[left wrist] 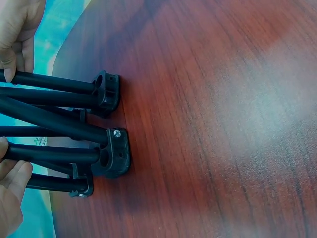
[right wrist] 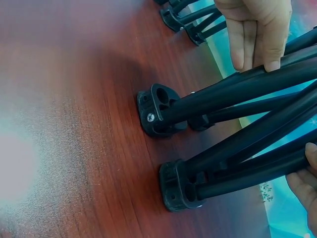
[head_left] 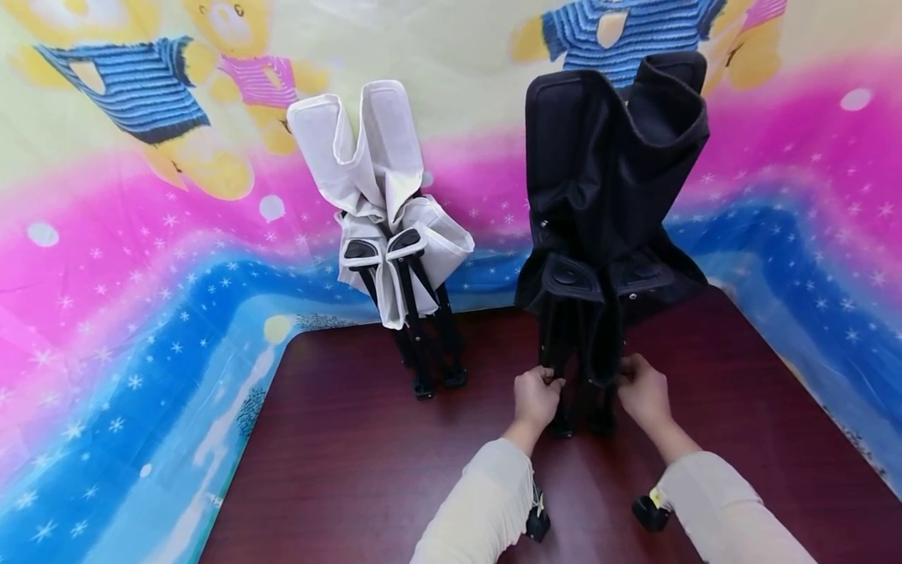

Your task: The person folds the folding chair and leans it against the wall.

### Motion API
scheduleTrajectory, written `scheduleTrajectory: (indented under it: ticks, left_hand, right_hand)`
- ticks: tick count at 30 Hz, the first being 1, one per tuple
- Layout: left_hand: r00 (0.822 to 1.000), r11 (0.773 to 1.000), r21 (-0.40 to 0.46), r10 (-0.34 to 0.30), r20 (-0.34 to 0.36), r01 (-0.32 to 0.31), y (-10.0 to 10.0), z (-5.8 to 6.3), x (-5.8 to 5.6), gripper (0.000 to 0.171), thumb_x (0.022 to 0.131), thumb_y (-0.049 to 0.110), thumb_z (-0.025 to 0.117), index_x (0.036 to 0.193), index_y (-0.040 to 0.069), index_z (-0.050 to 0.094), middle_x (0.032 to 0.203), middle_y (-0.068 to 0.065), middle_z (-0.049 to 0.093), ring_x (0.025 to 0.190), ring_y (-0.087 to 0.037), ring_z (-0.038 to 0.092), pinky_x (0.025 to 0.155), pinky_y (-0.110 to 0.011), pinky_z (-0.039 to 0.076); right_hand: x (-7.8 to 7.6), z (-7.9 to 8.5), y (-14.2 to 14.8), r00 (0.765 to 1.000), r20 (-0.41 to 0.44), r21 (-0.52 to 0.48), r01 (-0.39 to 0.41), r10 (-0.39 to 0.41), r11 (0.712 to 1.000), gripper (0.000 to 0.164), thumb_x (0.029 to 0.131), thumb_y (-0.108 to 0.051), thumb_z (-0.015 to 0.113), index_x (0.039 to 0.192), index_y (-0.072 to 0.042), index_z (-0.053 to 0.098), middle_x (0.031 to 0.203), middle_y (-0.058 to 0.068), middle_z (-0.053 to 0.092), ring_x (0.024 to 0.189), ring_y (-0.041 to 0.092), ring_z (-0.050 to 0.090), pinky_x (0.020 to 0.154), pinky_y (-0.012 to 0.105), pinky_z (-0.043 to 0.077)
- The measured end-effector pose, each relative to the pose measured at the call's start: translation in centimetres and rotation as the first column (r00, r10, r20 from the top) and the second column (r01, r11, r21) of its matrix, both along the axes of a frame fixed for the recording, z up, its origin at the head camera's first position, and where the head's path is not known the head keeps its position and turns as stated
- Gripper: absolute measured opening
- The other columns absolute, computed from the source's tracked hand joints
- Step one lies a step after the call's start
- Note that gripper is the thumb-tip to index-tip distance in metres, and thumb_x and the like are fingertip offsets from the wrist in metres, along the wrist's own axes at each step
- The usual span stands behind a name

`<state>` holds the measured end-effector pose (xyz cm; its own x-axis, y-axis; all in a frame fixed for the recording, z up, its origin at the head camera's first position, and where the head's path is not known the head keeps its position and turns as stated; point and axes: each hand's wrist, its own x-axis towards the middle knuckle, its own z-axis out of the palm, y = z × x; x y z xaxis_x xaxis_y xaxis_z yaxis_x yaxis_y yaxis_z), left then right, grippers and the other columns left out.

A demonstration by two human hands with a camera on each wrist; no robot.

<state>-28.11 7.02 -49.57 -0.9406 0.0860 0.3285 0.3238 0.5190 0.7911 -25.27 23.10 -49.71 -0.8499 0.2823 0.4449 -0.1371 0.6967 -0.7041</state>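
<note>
A black folding camp chair (head_left: pixel 606 157) stands folded upright on the table, its fabric seat and back bunched above black tube legs. My left hand (head_left: pixel 539 399) pinches a leg tube on the chair's left side, thumb and fingers around it in the left wrist view. On the opposite side my right hand (head_left: pixel 644 392) pinches another leg tube (right wrist: pixel 257 181), low on the frame. The legs stand close together, ending in black plastic feet (left wrist: pixel 116 153) on the tabletop. Black fabric hides part of the frame between the hands.
To the left stands a second, white folding chair (head_left: pixel 387 188), also folded, with black legs. Both chairs are near the back of the dark red wooden table (head_left: pixel 338 470). A colourful cloth (head_left: pixel 232 298) with bears hangs behind and around the table.
</note>
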Motion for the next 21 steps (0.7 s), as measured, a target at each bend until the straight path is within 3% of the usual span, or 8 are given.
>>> scheduleTrajectory:
  ticks: [14, 21]
  left_hand:
    - [0.998, 0.998, -0.066, 0.018, 0.055, -0.014, -0.1, 0.2, -2.2, 0.005, 0.074, 0.009, 0.066, 0.072, 0.005, 0.067, 0.064, 0.002, 0.062, 0.060, -0.004, 0.053, 0.054, -0.014, 0.041]
    - [0.994, 0.994, -0.104, 0.032, 0.102, -0.022, -0.1, 0.6, -2.8, 0.007, 0.076, 0.012, 0.065, 0.075, 0.005, 0.067, 0.068, 0.000, 0.063, 0.062, -0.006, 0.054, 0.055, -0.016, 0.043]
  right_hand:
    - [-2.2, 0.4, -0.3, 0.998, 0.067, -0.023, -0.007, 0.009, 1.000, 0.008, 0.074, 0.004, 0.059, 0.082, 0.004, 0.057, 0.073, 0.019, 0.061, 0.063, 0.026, 0.053, 0.052, 0.031, 0.039]
    - [-3.0, 0.4, -0.5, 0.996, 0.084, -0.020, 0.008, -0.006, 1.000, 0.008, 0.074, 0.003, 0.060, 0.081, 0.004, 0.057, 0.076, 0.020, 0.062, 0.069, 0.029, 0.056, 0.058, 0.034, 0.040]
